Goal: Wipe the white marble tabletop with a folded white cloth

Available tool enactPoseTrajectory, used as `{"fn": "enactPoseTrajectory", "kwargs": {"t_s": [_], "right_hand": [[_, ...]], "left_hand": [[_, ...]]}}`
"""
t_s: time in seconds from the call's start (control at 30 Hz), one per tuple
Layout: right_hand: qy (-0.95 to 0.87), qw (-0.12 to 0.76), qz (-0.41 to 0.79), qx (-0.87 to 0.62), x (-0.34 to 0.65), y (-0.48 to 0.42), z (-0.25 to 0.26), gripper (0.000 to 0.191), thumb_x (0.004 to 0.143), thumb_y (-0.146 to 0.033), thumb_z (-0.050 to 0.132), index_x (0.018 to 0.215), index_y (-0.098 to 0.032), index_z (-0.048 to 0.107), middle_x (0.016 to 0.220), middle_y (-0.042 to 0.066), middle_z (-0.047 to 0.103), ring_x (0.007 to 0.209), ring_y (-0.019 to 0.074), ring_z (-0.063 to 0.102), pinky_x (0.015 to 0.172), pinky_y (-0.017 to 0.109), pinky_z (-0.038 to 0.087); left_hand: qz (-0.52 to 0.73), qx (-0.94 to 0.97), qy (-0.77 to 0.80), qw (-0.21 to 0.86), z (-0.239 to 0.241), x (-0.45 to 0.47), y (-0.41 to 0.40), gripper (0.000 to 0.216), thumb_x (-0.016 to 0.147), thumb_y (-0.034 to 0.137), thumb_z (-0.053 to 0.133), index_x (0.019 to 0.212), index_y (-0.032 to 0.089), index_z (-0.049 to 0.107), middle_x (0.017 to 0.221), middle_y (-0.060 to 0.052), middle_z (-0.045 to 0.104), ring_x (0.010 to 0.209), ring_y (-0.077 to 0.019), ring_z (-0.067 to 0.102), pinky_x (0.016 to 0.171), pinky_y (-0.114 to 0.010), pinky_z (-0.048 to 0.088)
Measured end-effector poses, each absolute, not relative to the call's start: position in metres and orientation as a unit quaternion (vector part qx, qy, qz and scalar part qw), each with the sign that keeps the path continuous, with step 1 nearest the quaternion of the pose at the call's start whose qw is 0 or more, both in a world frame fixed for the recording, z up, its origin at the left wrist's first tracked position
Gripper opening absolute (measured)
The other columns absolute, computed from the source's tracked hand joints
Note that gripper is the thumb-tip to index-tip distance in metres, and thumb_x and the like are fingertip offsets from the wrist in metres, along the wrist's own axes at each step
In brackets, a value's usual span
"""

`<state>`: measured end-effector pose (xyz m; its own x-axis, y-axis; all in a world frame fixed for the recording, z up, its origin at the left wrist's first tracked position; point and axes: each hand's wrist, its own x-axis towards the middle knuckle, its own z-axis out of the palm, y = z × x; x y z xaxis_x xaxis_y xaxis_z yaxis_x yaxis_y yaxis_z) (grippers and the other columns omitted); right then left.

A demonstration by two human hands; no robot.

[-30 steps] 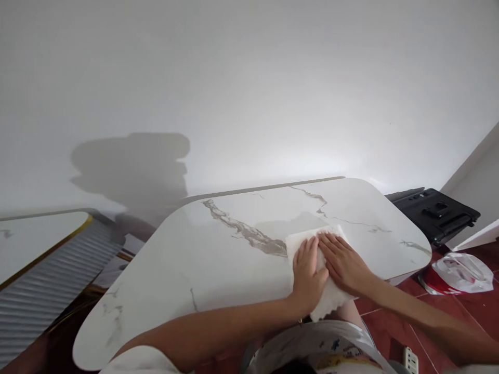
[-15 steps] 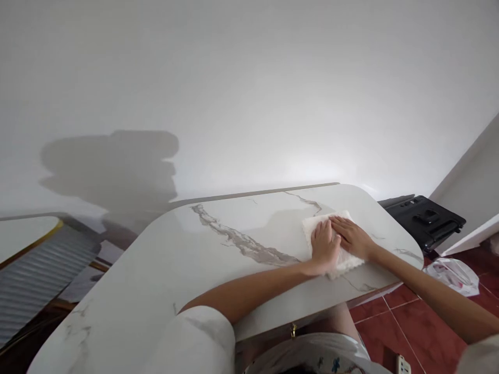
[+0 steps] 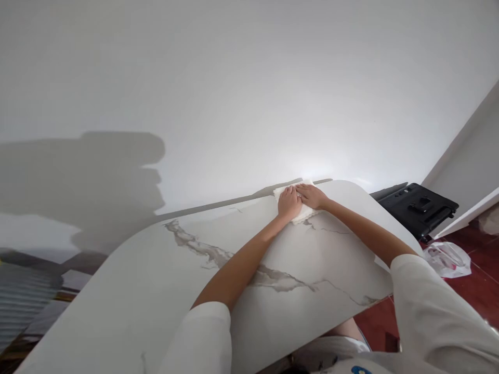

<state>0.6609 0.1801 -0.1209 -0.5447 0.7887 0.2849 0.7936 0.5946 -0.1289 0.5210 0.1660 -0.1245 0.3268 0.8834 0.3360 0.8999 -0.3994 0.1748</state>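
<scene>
A cream-white cloth (image 3: 306, 213) lies on the white, marble-patterned table (image 3: 132, 280), at its far edge against the wall. My left hand (image 3: 289, 203) presses flat on the cloth, fingers stretched forward. Close beside it, my right hand (image 3: 312, 196) also lies flat on the cloth, its fingers pointing left and touching or nearly touching the left hand. Both arms reach out over the tabletop. Parts of the cloth are hidden under the palms.
A plain white wall (image 3: 249, 93) rises behind the table. Right of the table are a black suitcase (image 3: 417, 210) and a white plastic bag (image 3: 447, 258) on the red tiled floor (image 3: 376, 324). A grey ribbed surface (image 3: 23, 301) stands at the left.
Both hands have slid the cloth away from me and somewhat left, from the table's middle right to its far edge. The camera view has shifted slightly.
</scene>
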Motion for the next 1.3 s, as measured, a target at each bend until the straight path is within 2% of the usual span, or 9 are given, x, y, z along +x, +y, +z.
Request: {"fn": "enactPoseTrajectory", "kwargs": {"t_s": [0.23, 0.43, 0.57, 0.87, 1.07, 1.2, 1.3], "right_hand": [[-0.873, 0.154, -0.013, -0.463, 0.681, 0.21, -0.127, 0.051, 0.089, -0.022, 0.031, 0.136, -0.007, 0.043, 0.141, 0.012, 0.044, 0.131, 0.0231, 0.036, 0.109, 0.039, 0.027], [-0.853, 0.168, -0.014, -0.495, 0.711, 0.203, -0.135, 0.052, 0.092, -0.028, 0.026, 0.137, -0.008, 0.041, 0.143, 0.013, 0.04, 0.132, 0.0257, 0.035, 0.109, 0.046, 0.028], [-0.845, 0.154, -0.026, -0.512, 0.728, 0.173, -0.135, 0.053, 0.093, -0.029, 0.025, 0.139, -0.006, 0.039, 0.144, 0.013, 0.038, 0.134, 0.0263, 0.032, 0.109, 0.045, 0.027], [-0.838, 0.126, -0.03, -0.53, 0.733, 0.06, -0.128, 0.051, 0.093, -0.027, 0.029, 0.14, -0.006, 0.037, 0.145, 0.014, 0.036, 0.135, 0.0265, 0.03, 0.109, 0.043, 0.027], [-0.846, 0.18, -0.023, -0.502, 0.74, -0.026, -0.128, 0.051, 0.094, -0.028, 0.031, 0.143, -0.015, 0.034, 0.145, 0.011, 0.037, 0.135, 0.0258, 0.03, 0.109, 0.048, 0.028], [-0.852, 0.192, 0.024, -0.486, 0.76, -0.075, -0.125, 0.052, 0.094, -0.03, 0.033, 0.146, -0.027, 0.027, 0.146, 0.004, 0.034, 0.135, 0.0234, 0.03, 0.11, 0.049, 0.029], [-0.856, 0.196, 0.047, -0.476, 0.785, -0.085, -0.123, 0.052, 0.094, -0.031, 0.036, 0.145, -0.03, 0.028, 0.146, 0.003, 0.035, 0.134, 0.023, 0.031, 0.11, 0.049, 0.029]], "left_hand": [[-0.179, -0.819, -0.544, 0.035, -0.124, 0.541, 0.193, 0.044, 0.089, 0.019, 0.031, 0.129, 0.005, 0.045, 0.136, -0.016, 0.047, 0.127, -0.0242, 0.04, 0.107, -0.037, 0.029], [-0.16, -0.834, -0.529, 0.014, -0.122, 0.571, 0.189, 0.048, 0.091, 0.021, 0.028, 0.135, 0.003, 0.039, 0.142, -0.015, 0.041, 0.132, -0.0238, 0.035, 0.11, -0.036, 0.024], [-0.154, -0.841, -0.519, -0.003, -0.123, 0.586, 0.165, 0.051, 0.091, 0.023, 0.028, 0.138, 0.002, 0.035, 0.146, -0.014, 0.035, 0.135, -0.0244, 0.03, 0.112, -0.037, 0.021], [-0.152, -0.841, -0.516, -0.052, -0.119, 0.59, 0.065, 0.053, 0.089, 0.022, 0.029, 0.14, 0.005, 0.033, 0.148, -0.012, 0.033, 0.137, -0.0241, 0.027, 0.114, -0.037, 0.021], [-0.151, -0.831, -0.521, -0.122, -0.119, 0.593, -0.013, 0.057, 0.084, 0.02, 0.033, 0.14, 0.009, 0.034, 0.148, -0.009, 0.033, 0.138, -0.0218, 0.026, 0.115, -0.036, 0.02], [-0.186, -0.816, -0.521, -0.169, -0.133, 0.608, -0.056, 0.061, 0.082, 0.026, 0.039, 0.142, 0.018, 0.033, 0.149, -0.006, 0.031, 0.139, -0.0221, 0.024, 0.113, -0.039, 0.023], [-0.182, -0.815, -0.515, -0.193, -0.134, 0.629, -0.068, 0.063, 0.082, 0.032, 0.04, 0.143, 0.016, 0.03, 0.149, -0.008, 0.03, 0.139, -0.0239, 0.022, 0.113, -0.04, 0.024]]}}
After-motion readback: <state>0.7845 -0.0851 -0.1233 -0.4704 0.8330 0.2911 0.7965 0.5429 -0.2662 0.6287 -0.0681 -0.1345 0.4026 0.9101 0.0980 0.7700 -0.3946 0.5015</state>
